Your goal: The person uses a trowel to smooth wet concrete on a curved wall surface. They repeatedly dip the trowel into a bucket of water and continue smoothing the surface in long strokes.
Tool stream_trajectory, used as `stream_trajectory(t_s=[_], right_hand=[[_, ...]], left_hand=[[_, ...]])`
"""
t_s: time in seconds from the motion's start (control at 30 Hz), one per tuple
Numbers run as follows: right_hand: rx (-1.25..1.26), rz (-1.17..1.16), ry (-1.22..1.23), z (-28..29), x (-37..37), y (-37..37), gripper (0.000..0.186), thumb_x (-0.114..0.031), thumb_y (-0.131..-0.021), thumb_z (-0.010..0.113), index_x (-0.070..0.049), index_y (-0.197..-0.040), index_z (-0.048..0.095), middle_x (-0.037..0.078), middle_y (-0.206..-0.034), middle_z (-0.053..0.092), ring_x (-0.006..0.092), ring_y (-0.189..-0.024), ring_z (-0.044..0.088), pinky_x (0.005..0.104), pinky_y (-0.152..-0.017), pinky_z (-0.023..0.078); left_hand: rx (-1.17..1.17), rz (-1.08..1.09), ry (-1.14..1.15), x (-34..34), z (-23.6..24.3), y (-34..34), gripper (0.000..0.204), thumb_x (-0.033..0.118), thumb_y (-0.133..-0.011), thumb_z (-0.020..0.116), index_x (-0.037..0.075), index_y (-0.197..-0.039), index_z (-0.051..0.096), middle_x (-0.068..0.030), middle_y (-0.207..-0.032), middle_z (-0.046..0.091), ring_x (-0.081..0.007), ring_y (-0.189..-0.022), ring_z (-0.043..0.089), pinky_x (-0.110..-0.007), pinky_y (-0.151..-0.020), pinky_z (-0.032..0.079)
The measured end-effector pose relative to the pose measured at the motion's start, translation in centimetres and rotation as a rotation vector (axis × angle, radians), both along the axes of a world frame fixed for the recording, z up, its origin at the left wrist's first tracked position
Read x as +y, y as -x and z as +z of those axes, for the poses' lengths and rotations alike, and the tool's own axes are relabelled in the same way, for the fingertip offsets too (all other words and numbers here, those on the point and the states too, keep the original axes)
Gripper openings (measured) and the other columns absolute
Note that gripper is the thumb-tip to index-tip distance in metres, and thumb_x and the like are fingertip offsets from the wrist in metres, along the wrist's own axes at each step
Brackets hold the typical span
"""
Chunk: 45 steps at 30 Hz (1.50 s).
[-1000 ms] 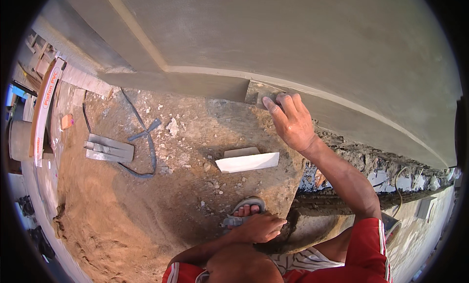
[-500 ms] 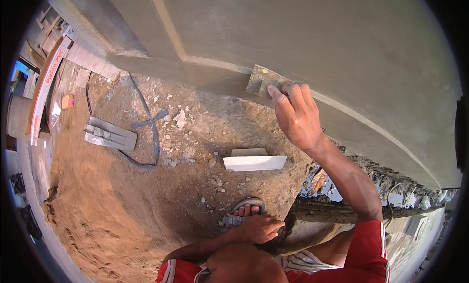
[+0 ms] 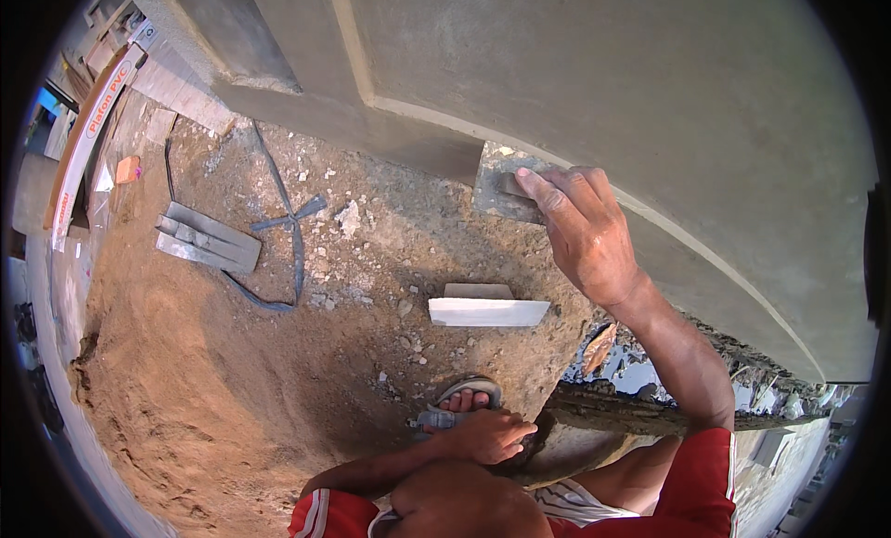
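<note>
My right hand (image 3: 587,224) is closed around a small rectangular plastering trowel (image 3: 497,187), grey and smeared. Its blade lies at the lower part of the grey rendered wall (image 3: 650,83), just under a pale raised strip (image 3: 691,230). The hand mostly hides the grip. Low in front of my body hangs my left hand (image 3: 490,436), holding nothing, with its fingers loosely stretched near my sandalled foot (image 3: 467,399). Between the hands, on the ground, lies a white-edged float (image 3: 489,311).
A grey metal trowel (image 3: 209,238) lies on the sandy ground at left, beside a dark strap (image 3: 295,246). A long boxed panel (image 3: 95,139) leans farther left. Rubble bits dot the soil. At right, a water-filled trench (image 3: 640,371) runs along the wall's foot.
My right hand and the trowel have moved slightly right and down along the wall's lower band. My left hand stays nearly where it was. The view has shifted a little.
</note>
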State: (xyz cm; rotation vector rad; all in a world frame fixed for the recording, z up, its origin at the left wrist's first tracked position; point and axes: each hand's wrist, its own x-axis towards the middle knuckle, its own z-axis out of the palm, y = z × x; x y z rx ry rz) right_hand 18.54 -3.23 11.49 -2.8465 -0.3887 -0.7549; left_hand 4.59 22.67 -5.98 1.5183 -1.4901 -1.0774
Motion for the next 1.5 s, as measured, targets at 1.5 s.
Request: stream_trajectory(t_s=[1.5], right_hand=[[0.009, -0.114, 0.230, -5.1, -4.5, 7.0, 0.053, -0.002, -0.080, 0.071, -0.007, -0.131, 0.060, 0.013, -0.110, 0.057, 0.0275, -0.093, 0.055, 0.0388, -0.076, 0.053]], left_hand=[[-0.014, -0.092, -0.025, -0.2, 0.2, -0.3, 0.048, 0.024, -0.093, 0.063, 0.004, -0.136, 0.057, -0.0174, -0.115, 0.066, -0.0370, -0.107, 0.063, -0.048, -0.090, 0.051]])
